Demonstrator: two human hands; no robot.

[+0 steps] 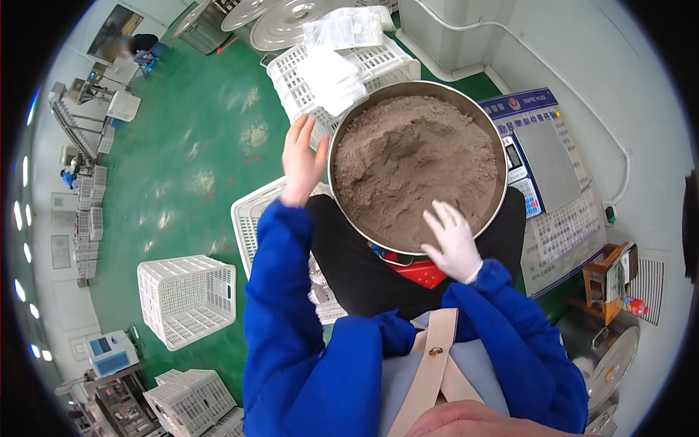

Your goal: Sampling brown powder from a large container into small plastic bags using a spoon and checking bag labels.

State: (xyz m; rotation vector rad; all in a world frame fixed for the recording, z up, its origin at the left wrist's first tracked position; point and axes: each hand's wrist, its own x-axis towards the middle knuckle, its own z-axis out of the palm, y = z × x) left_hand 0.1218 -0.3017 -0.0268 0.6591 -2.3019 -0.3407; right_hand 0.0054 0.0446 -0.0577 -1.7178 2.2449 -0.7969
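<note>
A wide round metal basin [419, 87] sits in front of me above my knees. Grey-brown powder [408, 164] fills much of it, heaped at the far side and hollowed toward the middle. My right hand [453, 244], in a white glove, is over the near right rim with its fingers spread at the powder; whether they touch it I cannot tell. My bare left hand [301, 162] is raised just left of the basin, fingers apart, holding nothing. Beyond its fingertips, clear plastic bags [331, 79] lie on an upturned white plastic basket [397, 64].
A scale [550, 166] with a flat metal plate stands to the right on a printed sheet [564, 244]. Another white basket [251, 218] is by my left knee, and a white crate [186, 298] lies on the green floor. Lidded metal pots [291, 22] stand at the back. A person [143, 45] sits far left.
</note>
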